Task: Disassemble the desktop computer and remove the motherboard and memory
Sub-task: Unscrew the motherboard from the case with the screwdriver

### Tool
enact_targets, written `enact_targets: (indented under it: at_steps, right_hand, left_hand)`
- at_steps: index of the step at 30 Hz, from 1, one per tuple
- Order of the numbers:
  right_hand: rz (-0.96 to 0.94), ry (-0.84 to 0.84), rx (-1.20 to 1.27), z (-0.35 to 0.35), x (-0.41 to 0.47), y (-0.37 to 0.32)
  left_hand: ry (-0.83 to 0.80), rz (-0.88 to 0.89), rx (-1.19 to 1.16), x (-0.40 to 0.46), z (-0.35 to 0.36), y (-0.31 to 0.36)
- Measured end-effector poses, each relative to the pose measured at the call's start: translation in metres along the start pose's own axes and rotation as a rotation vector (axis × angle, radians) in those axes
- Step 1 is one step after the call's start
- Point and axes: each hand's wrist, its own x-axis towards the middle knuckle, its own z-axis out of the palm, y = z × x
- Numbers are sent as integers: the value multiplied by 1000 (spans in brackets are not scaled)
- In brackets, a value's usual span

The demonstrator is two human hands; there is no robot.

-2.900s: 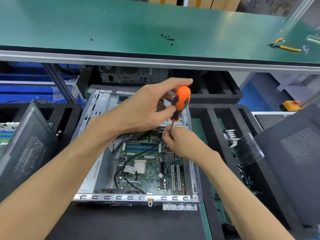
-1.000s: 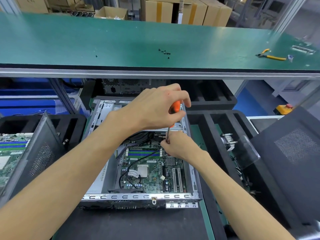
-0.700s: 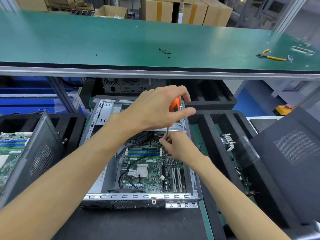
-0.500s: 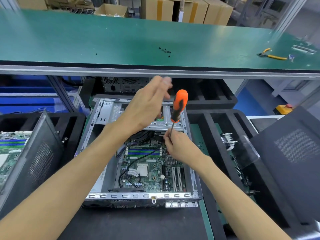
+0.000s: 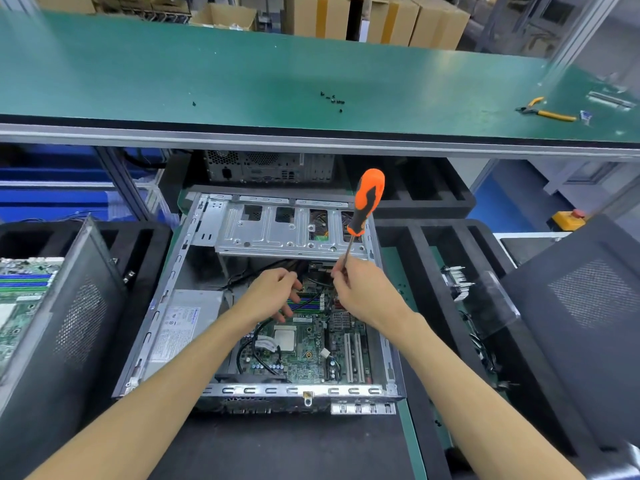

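Fingers of your left hand (image 5: pixel 273 292) have quit the screwdriver (image 5: pixel 364 206) handle, now reaching loosely, holding nothing, toward the memory (image 5: pixel 306 303), while your right hand (image 5: pixel 360 292) pinches its shaft, suggesting the screw is out.

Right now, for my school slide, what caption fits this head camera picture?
Right hand holds an orange screwdriver by its shaft while left hand reaches into the open computer case.

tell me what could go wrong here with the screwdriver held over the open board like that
1. The right hand pinches only the thin shaft of the screwdriver, so the heavy orange handle could tip and the tool might drop onto the motherboard.
2. The left hand reaches in among the black cables near the memory slots; a snagged cable could strain a connector.
3. A freed screw could fall into the case unseen.
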Motion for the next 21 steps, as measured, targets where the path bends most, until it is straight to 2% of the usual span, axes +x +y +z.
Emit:
enact_targets:
  at_steps: [8, 16, 18, 21]
  right_hand:
    - [-35, 70, -3, -7, -6, 0]
    - [3, 260, 355, -28, -9, -11]
    - [36, 292, 472, -31, -10, -13]
    - [89, 309, 621, -34, -13, -13]
  left_hand:
    - [26, -47, -37, 13, 0, -16]
    - [50, -62, -82, 20, 21, -18]
    - [-24, -120, -221, 20, 26, -13]
    - [-257, -136, -401, 16, 28, -5]
